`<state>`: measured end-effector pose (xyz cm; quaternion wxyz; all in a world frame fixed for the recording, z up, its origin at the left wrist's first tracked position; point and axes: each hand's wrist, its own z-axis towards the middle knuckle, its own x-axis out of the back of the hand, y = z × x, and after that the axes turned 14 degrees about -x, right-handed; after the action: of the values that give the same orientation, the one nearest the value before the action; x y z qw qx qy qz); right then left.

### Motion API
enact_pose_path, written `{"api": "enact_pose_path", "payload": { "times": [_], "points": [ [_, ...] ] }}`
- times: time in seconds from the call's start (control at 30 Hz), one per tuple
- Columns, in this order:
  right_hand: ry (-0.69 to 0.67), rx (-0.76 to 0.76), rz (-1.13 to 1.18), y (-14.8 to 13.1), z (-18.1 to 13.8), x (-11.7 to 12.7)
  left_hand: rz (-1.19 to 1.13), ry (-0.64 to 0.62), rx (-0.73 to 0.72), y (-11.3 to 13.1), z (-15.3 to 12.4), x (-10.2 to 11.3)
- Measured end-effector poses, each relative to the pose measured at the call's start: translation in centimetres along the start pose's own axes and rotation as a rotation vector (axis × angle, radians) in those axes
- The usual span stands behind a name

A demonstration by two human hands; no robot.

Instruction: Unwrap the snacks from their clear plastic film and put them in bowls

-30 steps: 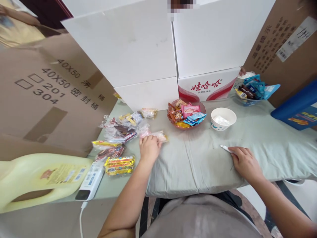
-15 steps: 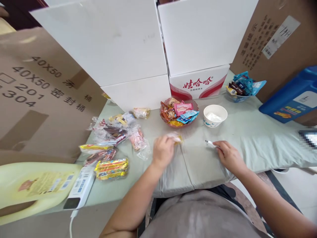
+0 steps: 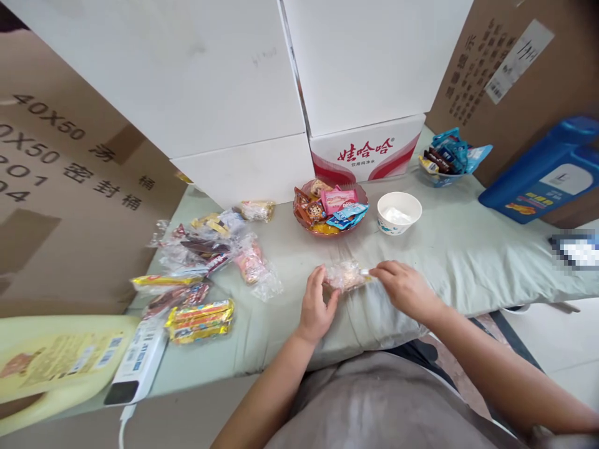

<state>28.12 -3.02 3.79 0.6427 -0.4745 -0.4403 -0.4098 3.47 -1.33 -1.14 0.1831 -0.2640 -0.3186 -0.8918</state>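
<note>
Clear-wrapped snack packet (image 3: 346,275), perhaps biscuit, flat on cloth.

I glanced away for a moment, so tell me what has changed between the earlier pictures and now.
The left hand took a clear-wrapped snack packet from beside the pile of packets and carried it right, to mid-table. The right hand moved left and grips its other end. The snack dish, white bowl and pile stayed put.

Both hands (image 3: 318,305) grip snack packet (image 3: 345,275) — over cloth (image 3: 468,249).
</note>
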Motion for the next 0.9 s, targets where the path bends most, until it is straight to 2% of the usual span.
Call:
{"api": "enact_pose_path", "payload": {
  "times": [0.1,0.2,0.23,0.3,0.37,0.43,0.53,0.63,0.7,0.77,0.83,0.9],
  "points": [
    [0.058,-0.224,-0.071,3.9,-0.8,0.2,-0.027,-0.041,0.040,-0.3,0.0,-0.1],
    [0.148,-0.336,-0.068,5.0,-1.5,0.3,-0.115,-0.048,0.024,0.0,0.4,-0.1],
    [0.194,-0.313,-0.022,4.5,-1.5,0.2,-0.148,-0.047,0.008,0.1,0.5,-0.1],
    [0.241,-0.170,0.093,2.5,-1.2,0.1,-0.215,-0.058,-0.020,0.4,0.9,0.0],
    [0.181,0.001,0.153,0.6,-0.5,0.0,-0.270,-0.073,-0.010,0.5,1.0,0.3],
    [0.061,0.087,0.154,-0.3,0.2,-0.2,-0.276,-0.027,0.081,0.1,0.9,1.1],
    [-0.038,0.010,0.168,0.6,0.4,-0.3,-0.200,0.046,0.299,-1.2,-0.4,3.0],
    [-0.026,-0.051,0.219,2.0,-0.2,0.1,-0.088,0.064,0.412,-2.0,-2.2,5.2],
    [0.015,-0.037,0.276,2.1,-0.4,0.6,0.051,0.178,0.361,-1.6,-2.9,6.0],
    [0.062,-0.022,0.356,1.5,-0.1,1.0,0.187,0.267,0.209,-0.4,-2.6,6.1],
    [0.085,-0.003,0.450,0.6,0.5,1.3,0.236,0.189,0.073,0.8,-1.5,5.5],
    [0.056,0.056,0.528,0.0,1.1,1.7,0.218,0.021,0.031,1.7,-0.1,4.6]
  ]
}}
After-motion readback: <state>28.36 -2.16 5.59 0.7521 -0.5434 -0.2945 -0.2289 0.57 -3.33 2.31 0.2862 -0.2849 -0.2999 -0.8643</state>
